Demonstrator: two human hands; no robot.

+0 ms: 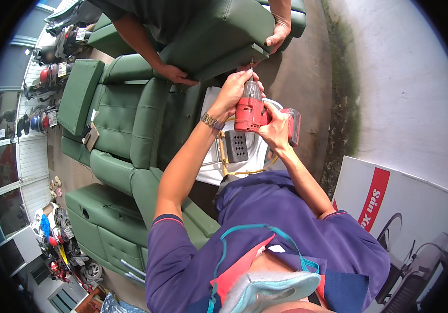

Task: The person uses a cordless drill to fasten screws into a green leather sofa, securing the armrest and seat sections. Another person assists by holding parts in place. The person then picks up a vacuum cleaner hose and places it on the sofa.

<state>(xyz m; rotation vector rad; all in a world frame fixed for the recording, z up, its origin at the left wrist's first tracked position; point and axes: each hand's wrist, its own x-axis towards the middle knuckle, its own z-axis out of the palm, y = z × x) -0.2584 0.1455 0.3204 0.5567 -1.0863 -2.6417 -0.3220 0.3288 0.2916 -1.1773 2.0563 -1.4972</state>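
My right hand is wrapped round the grip of a red cordless drill, its battery sticking out to the right. My left hand closes round the drill's nose, with the fingertips by the bit; whether they also pinch a screw is too small to tell. The bit points away from me at a small bracket on the edge of a green upholstered seat part. A co-worker in dark clothes leans over that part, one hand under its left side and the other hand on its right corner.
Green recliner sections stand on the left. Between me and the seat part is a white stool with a black perforated block and a yellow hose. A pale wall and a white printed board are at right; parked motorbikes line the far left.
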